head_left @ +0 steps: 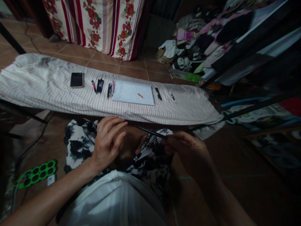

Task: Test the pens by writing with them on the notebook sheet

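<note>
My right hand (184, 146) pinches a slim black pen (151, 132) near one end. Its narrow tip points left, toward my other hand. Above my lap, my left hand (109, 138) is held with its fingers apart and nothing in it. Just beyond both hands, a spiral notebook (128, 91) lies on a striped cloth (89, 103), with a small orange-red piece (140, 95) on its page. Several pens (100, 86) lie left of the notebook, and more sit against its left edge (110, 90). To its right are a black pen (158, 94) and a smaller black-and-white item (173, 97).
A dark-screened device (77, 80) rests on the cloth's left part. A green power strip (37, 173) with cables is on the tiled floor at lower left. Behind stand a floral curtain (96, 28) and a heap of clothes (199, 37). Dark metal bars (249, 108) cross the right side.
</note>
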Motion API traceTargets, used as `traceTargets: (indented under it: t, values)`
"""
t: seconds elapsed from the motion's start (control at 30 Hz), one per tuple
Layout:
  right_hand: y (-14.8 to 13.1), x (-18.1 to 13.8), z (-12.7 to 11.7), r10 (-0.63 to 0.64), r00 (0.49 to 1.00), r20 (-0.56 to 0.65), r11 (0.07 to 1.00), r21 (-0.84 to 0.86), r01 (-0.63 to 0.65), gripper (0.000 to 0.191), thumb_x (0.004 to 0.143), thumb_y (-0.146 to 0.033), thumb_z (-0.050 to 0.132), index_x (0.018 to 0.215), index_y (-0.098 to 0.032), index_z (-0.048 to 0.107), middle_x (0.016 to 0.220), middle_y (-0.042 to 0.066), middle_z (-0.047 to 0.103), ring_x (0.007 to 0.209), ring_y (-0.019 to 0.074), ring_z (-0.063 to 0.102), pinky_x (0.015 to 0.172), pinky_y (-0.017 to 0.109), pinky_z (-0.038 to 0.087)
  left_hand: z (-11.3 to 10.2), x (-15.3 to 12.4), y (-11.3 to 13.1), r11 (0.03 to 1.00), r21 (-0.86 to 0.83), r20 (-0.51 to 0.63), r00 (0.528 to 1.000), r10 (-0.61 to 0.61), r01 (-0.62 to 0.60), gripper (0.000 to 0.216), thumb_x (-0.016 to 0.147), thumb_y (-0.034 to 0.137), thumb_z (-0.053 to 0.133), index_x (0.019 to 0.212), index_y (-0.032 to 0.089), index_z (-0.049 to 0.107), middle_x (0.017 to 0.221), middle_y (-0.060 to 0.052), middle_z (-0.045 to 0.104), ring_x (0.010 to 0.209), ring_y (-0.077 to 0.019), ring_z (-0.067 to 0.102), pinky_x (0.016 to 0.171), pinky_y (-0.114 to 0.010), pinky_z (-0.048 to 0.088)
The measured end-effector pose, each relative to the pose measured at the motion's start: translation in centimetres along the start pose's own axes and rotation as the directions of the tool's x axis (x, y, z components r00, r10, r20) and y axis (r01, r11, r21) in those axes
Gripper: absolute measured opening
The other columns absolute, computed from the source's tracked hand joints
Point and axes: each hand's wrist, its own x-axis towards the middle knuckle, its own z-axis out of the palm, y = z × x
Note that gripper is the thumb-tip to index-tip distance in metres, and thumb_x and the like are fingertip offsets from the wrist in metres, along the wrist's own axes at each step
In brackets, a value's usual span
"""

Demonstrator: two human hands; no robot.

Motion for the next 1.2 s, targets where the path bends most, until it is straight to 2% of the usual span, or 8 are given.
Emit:
traceTargets:
  t: [0.1,0.2,0.37,0.53,0.67,0.8,0.93,1.2]
  values:
    - [0.0,-0.4,0.6,0.032,0.996,0.08,0.995,-0.095,-0.025,0.018,0.063,-0.035,0.073,0.065,-0.019,0.064,0.059,0.002,0.067,0.05,0.0144,0.061,0.05,0.026,0.051,-0.3,0.7,0.0,0.985,0.025,0.161,0.973,0.165,-0.171,0.032,0.082,0.018,0.052,0.113,0.022,0.056,0.115,-0.005,0.061,0.119,-0.0247,0.043,0.103,-0.051,0.025]
    - [-0.2,-1.1,1.2,0.034,0.988,0.151,0.99,-0.139,-0.012,0.014,0.065,-0.034,0.071,0.066,-0.021,0.066,0.055,0.001,0.066,0.049,0.0147,0.061,0.049,0.025,0.049,-0.2,1.3,0.1,0.956,-0.085,0.369,0.882,0.292,-0.281,0.034,0.084,0.02,0.05,0.117,0.018,0.053,0.114,-0.007,0.062,0.12,-0.0245,0.043,0.105,-0.052,0.022]
    - [-0.6,-1.7,1.6,0.032,0.961,0.274,0.99,-0.142,0.008,0.011,0.066,-0.032,0.069,0.068,-0.022,0.066,0.053,-0.001,0.064,0.049,0.0139,0.06,0.048,0.024,0.047,0.5,1.1,-0.2,0.931,-0.283,0.494,0.797,0.348,-0.232,0.031,0.086,0.015,0.044,0.116,0.015,0.053,0.098,-0.006,0.068,0.096,-0.0164,0.058,0.107,-0.049,0.022]
    - [-0.8,-1.2,1.7,0.133,0.903,0.409,0.989,-0.11,-0.096,0.007,0.066,-0.026,0.069,0.067,-0.021,0.063,0.054,-0.002,0.064,0.05,0.0131,0.06,0.05,0.024,0.047,1.0,0.7,-0.7,0.91,-0.368,0.375,0.865,0.335,-0.193,0.02,0.084,0.012,0.046,0.097,0.015,0.061,0.081,-0.004,0.068,0.081,-0.0142,0.062,0.104,-0.048,0.029]
    - [-1.5,-0.2,2.2,0.071,0.894,0.442,0.991,-0.131,-0.014,0.008,0.069,-0.027,0.066,0.066,-0.02,0.063,0.054,-0.002,0.063,0.05,0.012,0.059,0.051,0.022,0.046,1.7,0.5,-0.9,0.908,-0.37,0.266,0.914,0.307,-0.197,0.019,0.084,0.011,0.048,0.095,0.017,0.061,0.081,-0.003,0.07,0.081,-0.0147,0.063,0.099,-0.046,0.037]
    - [-2.7,1.5,3.3,0.02,0.903,0.429,0.987,-0.154,0.052,0.008,0.069,-0.025,0.064,0.064,-0.019,0.063,0.051,-0.002,0.061,0.048,0.0112,0.058,0.047,0.021,0.045,2.9,0.3,-1.6,0.945,-0.316,0.225,0.96,0.165,-0.088,0.015,0.082,0.011,0.051,0.091,0.018,0.061,0.081,-0.001,0.069,0.081,-0.0142,0.063,0.095,-0.043,0.039]
    - [-3.6,4.1,4.2,-0.016,0.901,0.434,0.986,-0.145,0.087,0.005,0.067,-0.023,0.065,0.065,-0.018,0.063,0.052,-0.003,0.062,0.048,0.0112,0.06,0.047,0.02,0.045,3.8,1.5,-3.1,0.978,-0.202,0.186,0.979,0.082,-0.044,0.011,0.082,0.016,0.054,0.089,0.019,0.061,0.082,-0.001,0.069,0.08,-0.0149,0.064,0.094,-0.045,0.039]
    - [-4.5,9.3,4.9,0.041,0.881,0.471,0.999,-0.015,-0.038,0.017,0.06,-0.028,0.072,0.067,-0.016,0.061,0.054,-0.005,0.062,0.049,0.0098,0.06,0.053,0.023,0.05,5.4,6.4,-6.2,0.976,-0.096,0.113,0.972,0.207,-0.196,0.008,0.083,0.023,0.052,0.086,0.019,0.058,0.078,-0.002,0.068,0.077,-0.0158,0.064,0.09,-0.043,0.044]
